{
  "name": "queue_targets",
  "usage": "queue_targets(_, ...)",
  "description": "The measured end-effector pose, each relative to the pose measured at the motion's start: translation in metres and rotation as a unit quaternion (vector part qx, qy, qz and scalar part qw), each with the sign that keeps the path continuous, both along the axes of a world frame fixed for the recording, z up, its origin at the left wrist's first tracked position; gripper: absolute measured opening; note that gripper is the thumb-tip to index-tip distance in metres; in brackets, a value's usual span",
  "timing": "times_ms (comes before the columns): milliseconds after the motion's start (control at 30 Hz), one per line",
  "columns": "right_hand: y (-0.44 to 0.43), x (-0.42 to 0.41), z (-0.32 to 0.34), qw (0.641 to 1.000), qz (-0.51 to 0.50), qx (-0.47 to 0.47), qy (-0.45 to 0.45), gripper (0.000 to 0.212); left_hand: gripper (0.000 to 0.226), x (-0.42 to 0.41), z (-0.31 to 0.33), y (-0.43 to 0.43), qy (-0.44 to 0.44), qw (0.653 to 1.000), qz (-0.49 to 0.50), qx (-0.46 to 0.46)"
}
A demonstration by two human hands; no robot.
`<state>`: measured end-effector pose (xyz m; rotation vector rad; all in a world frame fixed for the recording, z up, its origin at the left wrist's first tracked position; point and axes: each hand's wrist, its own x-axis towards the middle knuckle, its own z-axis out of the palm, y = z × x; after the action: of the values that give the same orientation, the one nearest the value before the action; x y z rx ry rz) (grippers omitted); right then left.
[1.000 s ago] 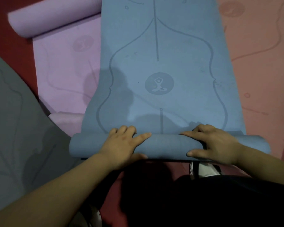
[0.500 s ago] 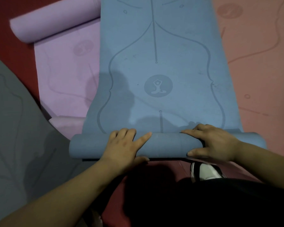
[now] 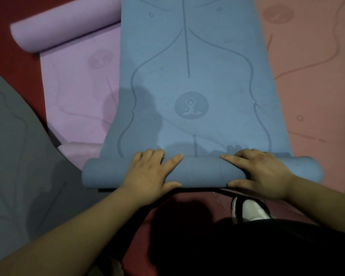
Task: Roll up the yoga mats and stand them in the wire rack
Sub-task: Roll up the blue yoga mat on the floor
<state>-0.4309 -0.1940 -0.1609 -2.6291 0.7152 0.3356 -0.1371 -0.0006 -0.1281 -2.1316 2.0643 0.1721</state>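
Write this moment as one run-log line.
blue mat: partly rolled; left hand: grips it; right hand: grips it; wire rack: not visible

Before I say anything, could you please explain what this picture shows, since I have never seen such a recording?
No machine here: a person wears a camera on the head, looking down at their own hands. The left hand and right hand grip the rolled end of a blue mat; the rest lies flat ahead. A purple mat, partly rolled, lies left of it, a grey mat nearer left, a pink mat right, all on a red floor.
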Motion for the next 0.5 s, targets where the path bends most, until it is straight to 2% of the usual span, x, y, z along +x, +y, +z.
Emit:
queue_targets(100,-0.006,0.006,0.003,0.999,0.005,0.025,0.034,0.085,0.084,-0.005,-0.011,0.008,-0.033,0.999,-0.008,-0.037)
queue_targets(200,0.0,0.004,0.002,1.0,0.003,-0.022,-0.003,0.081,0.082,0.0,-0.011,0.002,-0.021,0.999,-0.011,-0.032)
queue_targets(300,0.013,-0.002,0.001,0.996,-0.012,-0.079,-0.047,0.076,0.084,0.009,0.0,-0.011,0.0,1.0,0.001,0.026)
queue_targets(400,0.011,0.002,0.002,0.995,-0.016,-0.09,-0.031,0.076,0.091,0.018,0.01,-0.028,0.02,0.993,0.019,0.115)
queue_targets(500,-0.002,0.008,0.006,0.998,-0.014,-0.06,0.007,0.077,0.089,0.015,0.011,-0.029,0.013,0.997,0.016,0.073)
